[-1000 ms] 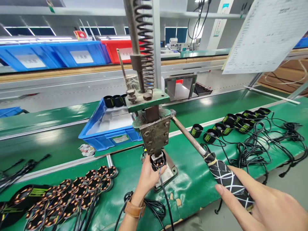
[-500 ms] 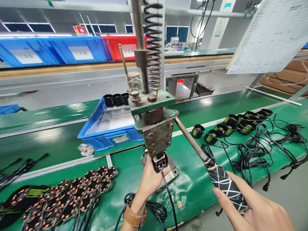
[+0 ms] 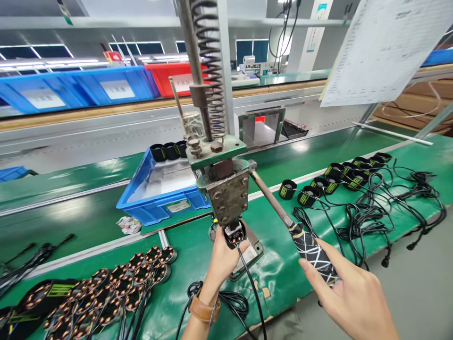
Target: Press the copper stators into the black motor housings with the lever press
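My left hand (image 3: 226, 257), with a brown watch strap at the wrist, is closed around a round black motor part (image 3: 235, 236) beneath the head of a metal hand press (image 3: 228, 196). Copper windings show inside the part, and a black cable (image 3: 253, 283) runs from it toward the front edge. The press tool reaches down to the part's opening. My right hand (image 3: 343, 283) grips the taped black-and-white handle (image 3: 314, 252) of the press lever, which slopes down to the right.
Many copper-wound stators (image 3: 106, 293) lie at left. A blue bin (image 3: 163, 200) holding black housings and white sheets stands behind the press. Cabled black housings (image 3: 307, 196) sit at right. A paper sheet (image 3: 382, 52) hangs at upper right.
The view has shifted slightly. My right hand and the lever handle sit a little further left in the picture; my left hand still holds the motor part under the press.
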Available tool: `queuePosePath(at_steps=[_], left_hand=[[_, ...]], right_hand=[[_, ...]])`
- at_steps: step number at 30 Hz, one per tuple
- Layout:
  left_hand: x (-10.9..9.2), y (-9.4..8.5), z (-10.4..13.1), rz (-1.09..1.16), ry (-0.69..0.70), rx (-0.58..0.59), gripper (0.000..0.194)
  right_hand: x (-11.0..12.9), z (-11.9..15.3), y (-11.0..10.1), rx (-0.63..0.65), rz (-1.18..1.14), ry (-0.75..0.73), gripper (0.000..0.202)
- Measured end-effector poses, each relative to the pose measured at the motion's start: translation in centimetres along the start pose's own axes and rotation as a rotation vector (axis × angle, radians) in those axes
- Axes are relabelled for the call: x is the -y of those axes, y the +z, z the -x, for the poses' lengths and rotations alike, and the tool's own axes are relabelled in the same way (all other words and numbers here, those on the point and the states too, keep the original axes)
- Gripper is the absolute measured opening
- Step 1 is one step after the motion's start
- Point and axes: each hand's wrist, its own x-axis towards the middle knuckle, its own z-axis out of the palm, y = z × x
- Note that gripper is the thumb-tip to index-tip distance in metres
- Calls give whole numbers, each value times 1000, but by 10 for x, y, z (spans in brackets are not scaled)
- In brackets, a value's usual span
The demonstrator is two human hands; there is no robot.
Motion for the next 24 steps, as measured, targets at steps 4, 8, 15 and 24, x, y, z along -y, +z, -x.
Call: queuePosePath(at_steps=[4, 8, 15, 24], left_hand=[[4, 0, -1, -36, 45, -16, 73], [7, 4, -2, -102, 49, -70, 71], [-11, 5, -7, -236, 67, -97, 53], [-28, 4, 26, -334, -39, -240, 61]], right_hand=[[0, 0, 3, -10, -15, 19, 46], [-9, -1, 9, -28, 17, -10, 47], [20, -43, -79, 19, 234, -48, 48], [58, -40, -59, -500, -436, -48, 66]])
